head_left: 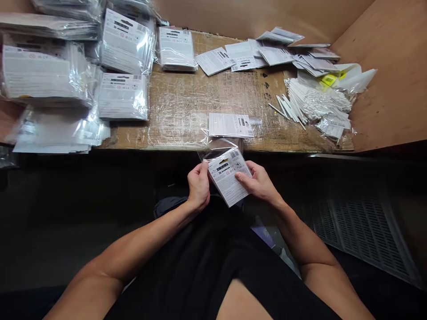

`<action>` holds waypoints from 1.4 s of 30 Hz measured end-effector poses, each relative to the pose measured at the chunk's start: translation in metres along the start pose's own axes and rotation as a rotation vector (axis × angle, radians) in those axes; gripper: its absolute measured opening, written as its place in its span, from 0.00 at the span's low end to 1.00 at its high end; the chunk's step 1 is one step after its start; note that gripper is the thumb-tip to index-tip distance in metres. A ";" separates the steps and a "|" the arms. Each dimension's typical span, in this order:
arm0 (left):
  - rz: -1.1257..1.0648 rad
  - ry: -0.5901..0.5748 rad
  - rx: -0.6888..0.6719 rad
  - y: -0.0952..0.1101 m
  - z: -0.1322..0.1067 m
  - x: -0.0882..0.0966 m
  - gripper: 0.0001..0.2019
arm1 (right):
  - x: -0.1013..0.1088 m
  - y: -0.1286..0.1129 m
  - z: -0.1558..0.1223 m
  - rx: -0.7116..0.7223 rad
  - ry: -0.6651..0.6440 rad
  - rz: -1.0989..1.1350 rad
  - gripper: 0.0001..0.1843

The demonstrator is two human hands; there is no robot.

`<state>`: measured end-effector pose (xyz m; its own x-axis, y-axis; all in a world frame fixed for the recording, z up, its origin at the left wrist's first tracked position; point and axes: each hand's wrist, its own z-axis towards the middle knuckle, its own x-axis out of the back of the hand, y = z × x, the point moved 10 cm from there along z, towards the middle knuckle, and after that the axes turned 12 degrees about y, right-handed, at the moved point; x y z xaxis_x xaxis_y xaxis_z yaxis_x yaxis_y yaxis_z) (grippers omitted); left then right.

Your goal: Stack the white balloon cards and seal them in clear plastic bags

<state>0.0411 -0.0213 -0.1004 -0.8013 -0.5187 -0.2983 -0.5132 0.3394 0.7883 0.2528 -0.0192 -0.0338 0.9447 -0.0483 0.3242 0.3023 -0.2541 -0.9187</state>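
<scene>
In front of my body, just below the table edge, a white printed card pack [230, 182] with a hang hole and barcode is tilted between my hands. My right hand [263, 181] grips its right side, thumb on the printed face and fingers behind. At the upper left corner, my left hand [199, 183] is closed with the thumb on the edge of a clear plastic bag [222, 147]. The bag spreads above the card; whether the card is inside it I cannot tell. Directly beyond lies another printed card pack [230, 125] on the cardboard-covered table.
Stacks of bagged card packs [123, 95] fill the left side. Along the back lie loose card packs [242, 56]. To the right are a plastic bag of white sticks [315, 102] and several loose sticks [290, 108]. A wooden side wall [390, 89] bounds the table's right.
</scene>
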 end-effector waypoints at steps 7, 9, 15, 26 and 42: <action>0.153 -0.021 -0.314 0.031 -0.003 0.000 0.14 | -0.002 -0.002 0.011 0.006 0.127 0.078 0.26; 0.193 -0.059 -0.311 0.030 -0.003 -0.002 0.13 | -0.005 0.002 0.019 -0.021 0.140 0.148 0.28; 0.136 -0.223 -0.190 0.030 0.002 0.002 0.16 | -0.014 0.008 0.027 -0.066 0.082 0.348 0.36; 0.089 -0.354 -0.567 0.220 0.054 -0.094 0.38 | -0.029 -0.116 0.124 0.469 -0.042 0.280 0.50; 0.198 -0.541 -0.591 0.191 0.082 -0.082 0.32 | -0.024 -0.116 0.131 0.695 0.038 0.050 0.26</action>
<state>-0.0163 0.1506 0.0310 -0.9748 0.0085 -0.2231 -0.2215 -0.1623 0.9616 0.2112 0.1378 0.0353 0.9584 -0.0806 0.2739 0.2815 0.4260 -0.8598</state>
